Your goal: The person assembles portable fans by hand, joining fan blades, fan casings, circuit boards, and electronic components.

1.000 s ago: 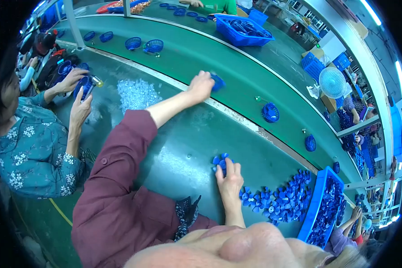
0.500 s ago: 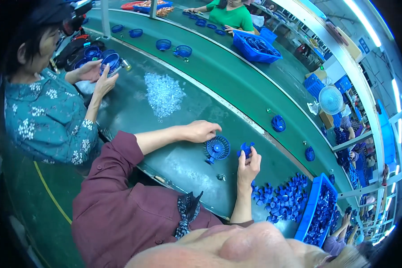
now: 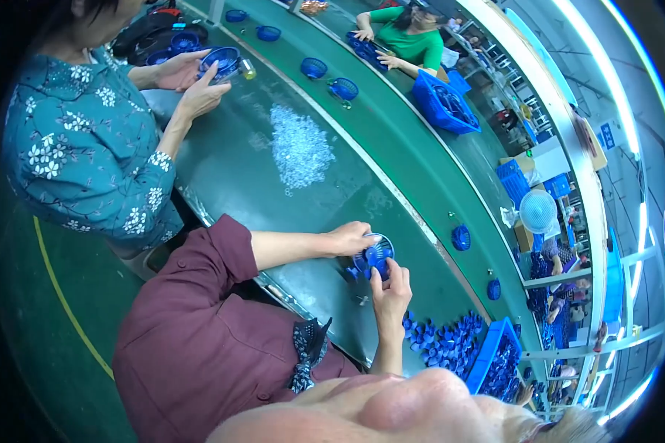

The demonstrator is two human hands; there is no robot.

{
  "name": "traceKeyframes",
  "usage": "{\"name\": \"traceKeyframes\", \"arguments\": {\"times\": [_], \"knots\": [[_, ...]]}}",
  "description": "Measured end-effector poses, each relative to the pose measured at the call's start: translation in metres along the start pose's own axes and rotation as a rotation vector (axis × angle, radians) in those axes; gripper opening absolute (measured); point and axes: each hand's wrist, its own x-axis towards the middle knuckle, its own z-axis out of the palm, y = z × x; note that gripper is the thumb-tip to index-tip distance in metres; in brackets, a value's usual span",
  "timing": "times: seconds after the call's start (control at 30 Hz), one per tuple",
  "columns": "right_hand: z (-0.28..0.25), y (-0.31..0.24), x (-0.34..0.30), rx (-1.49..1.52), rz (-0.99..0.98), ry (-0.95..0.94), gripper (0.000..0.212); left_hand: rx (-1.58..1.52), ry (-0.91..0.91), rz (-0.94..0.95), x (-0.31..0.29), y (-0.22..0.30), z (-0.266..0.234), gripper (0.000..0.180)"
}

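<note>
Both hands have drawn closer together since the earlier frame, and the blue fan part now sits between them rather than beside the left one. The left hand [image 3: 351, 238] cups the round blue fan guard [image 3: 374, 256] at its rim, steadying it flat on the green desk [image 3: 303, 229], while the right hand [image 3: 391, 292] pinches a small blue piece against the guard's centre, fingers narrow. A heap of small blue parts [image 3: 443, 340] lies just beside the right wrist, within easy reach, with a blue bin [image 3: 495, 362] next to it. A pile of clear small pieces [image 3: 299, 148] lies farther up the desk. A co-worker in a floral blouse [image 3: 81, 148] holds another guard.
</note>
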Motion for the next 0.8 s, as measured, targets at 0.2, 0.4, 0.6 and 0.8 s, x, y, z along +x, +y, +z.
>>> {"name": "traceKeyframes", "arguments": {"times": [0.2,0.4,0.6,0.8], "knots": [[0.014,-0.007,0.018,-0.168,0.007,-0.102,0.030,-0.848,-0.177,-0.321,-0.006,-0.003,0.008,0.037],[0.012,-0.007,0.027,-0.214,-0.018,-0.080,0.030,-0.973,-0.199,-0.326,-0.004,-0.002,0.006,0.039],[0.012,-0.001,0.022,-0.236,0.001,-0.103,0.030,-0.978,-0.256,-0.287,-0.009,0.004,0.004,0.041],[0.029,0.003,0.020,-0.243,0.044,-0.084,0.030,-0.769,-0.162,-0.177,-0.014,0.002,0.012,0.035]]}}
